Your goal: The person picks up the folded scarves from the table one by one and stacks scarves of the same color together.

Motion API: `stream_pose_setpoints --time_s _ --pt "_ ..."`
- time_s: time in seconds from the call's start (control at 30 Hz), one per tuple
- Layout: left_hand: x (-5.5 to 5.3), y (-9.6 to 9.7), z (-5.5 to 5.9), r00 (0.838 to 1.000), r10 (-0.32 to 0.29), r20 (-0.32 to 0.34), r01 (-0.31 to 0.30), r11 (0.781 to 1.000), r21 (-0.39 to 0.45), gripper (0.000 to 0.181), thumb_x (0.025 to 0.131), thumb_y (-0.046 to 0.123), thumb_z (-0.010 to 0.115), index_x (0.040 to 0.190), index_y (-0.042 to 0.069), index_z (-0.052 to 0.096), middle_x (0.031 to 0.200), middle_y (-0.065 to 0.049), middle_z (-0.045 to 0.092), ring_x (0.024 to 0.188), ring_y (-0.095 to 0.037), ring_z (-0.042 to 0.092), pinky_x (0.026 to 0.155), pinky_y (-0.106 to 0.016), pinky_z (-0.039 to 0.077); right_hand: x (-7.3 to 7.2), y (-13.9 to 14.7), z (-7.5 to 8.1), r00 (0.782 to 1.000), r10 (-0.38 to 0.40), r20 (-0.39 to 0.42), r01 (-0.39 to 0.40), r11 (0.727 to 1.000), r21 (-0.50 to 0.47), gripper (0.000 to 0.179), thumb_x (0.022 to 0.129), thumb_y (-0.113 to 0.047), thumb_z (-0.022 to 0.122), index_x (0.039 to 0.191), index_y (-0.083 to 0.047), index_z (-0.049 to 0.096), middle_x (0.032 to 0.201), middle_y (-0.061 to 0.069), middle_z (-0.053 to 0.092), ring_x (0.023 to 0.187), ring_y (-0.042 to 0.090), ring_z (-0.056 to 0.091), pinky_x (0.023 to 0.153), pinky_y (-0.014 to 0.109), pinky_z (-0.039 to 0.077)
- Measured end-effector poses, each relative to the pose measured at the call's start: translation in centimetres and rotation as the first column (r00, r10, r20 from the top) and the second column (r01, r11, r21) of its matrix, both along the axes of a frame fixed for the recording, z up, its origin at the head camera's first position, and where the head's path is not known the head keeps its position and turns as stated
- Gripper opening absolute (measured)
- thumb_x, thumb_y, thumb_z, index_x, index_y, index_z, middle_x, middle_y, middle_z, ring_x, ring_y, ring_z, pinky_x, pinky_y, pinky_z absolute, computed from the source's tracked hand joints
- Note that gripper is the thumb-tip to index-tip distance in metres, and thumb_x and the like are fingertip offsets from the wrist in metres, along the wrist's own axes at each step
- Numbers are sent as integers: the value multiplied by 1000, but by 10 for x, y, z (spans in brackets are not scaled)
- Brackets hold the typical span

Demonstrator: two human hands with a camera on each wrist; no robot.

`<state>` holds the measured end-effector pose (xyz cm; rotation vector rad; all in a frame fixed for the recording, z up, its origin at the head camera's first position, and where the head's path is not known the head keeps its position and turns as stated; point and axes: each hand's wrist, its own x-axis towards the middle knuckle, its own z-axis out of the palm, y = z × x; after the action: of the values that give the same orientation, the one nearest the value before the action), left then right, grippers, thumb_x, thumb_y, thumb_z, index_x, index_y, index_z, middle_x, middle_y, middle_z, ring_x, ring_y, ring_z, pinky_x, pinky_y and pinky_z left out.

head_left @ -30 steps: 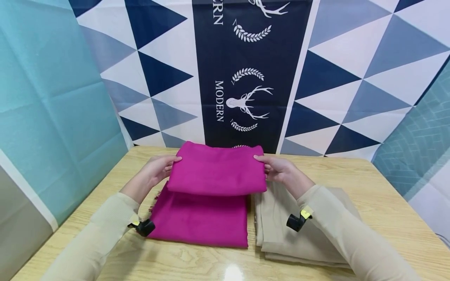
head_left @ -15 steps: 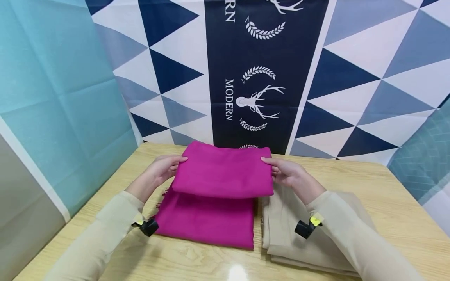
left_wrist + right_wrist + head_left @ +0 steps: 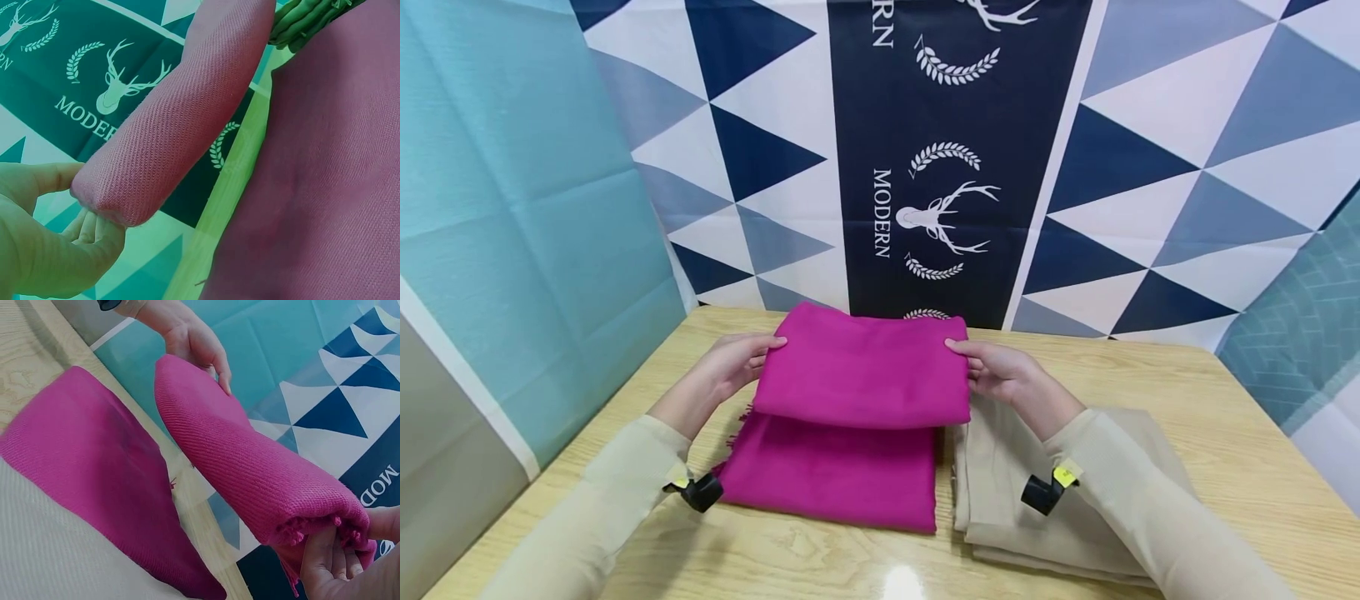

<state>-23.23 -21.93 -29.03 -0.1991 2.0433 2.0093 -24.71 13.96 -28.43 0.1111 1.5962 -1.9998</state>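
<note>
A folded magenta scarf (image 3: 865,371) is held up by its two sides above the table. My left hand (image 3: 730,371) pinches its left side, thumb on top and fingers beneath, as the left wrist view also shows. My right hand (image 3: 1003,373) grips the right side; in the right wrist view its fingers (image 3: 322,553) reach under the fold, where short fringe shows. Below lies another folded magenta cloth (image 3: 842,483) with fringe along its left edge, apart from the held scarf in the wrist views. Its back part is hidden behind the held scarf.
Folded beige cloth (image 3: 1000,504) lies to the right, partly under my right forearm. The wooden table (image 3: 805,558) ends at a patterned curtain (image 3: 767,167) at the back. A turquoise curtain (image 3: 550,208) hangs along the left side.
The head view has swung slightly right and then a little back left. Both hands keep their hold on the raised scarf, with barely any movement over the cloth below.
</note>
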Motion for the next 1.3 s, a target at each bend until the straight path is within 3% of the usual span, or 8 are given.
stream_pose_setpoints --time_s 0.77,1.3 --pt "1 -8 0 999 -29 -12 29 1000 -5 53 95 20 57 139 -6 41 89 11 64 82 -2 64 77 -15 53 2 -5 2 999 30 -23 -29 1000 10 15 99 -19 50 111 -10 47 81 -6 68 80 4 62 74 18 54" --pt "4 -13 -5 999 -34 -7 34 999 2 51 96 20 57 137 -6 42 89 11 63 82 -2 64 77 -15 53 4 -10 0 1000 0 -4 0 1000 12 17 98 -18 53 111 -10 48 81 -5 68 80 6 63 74 18 55"
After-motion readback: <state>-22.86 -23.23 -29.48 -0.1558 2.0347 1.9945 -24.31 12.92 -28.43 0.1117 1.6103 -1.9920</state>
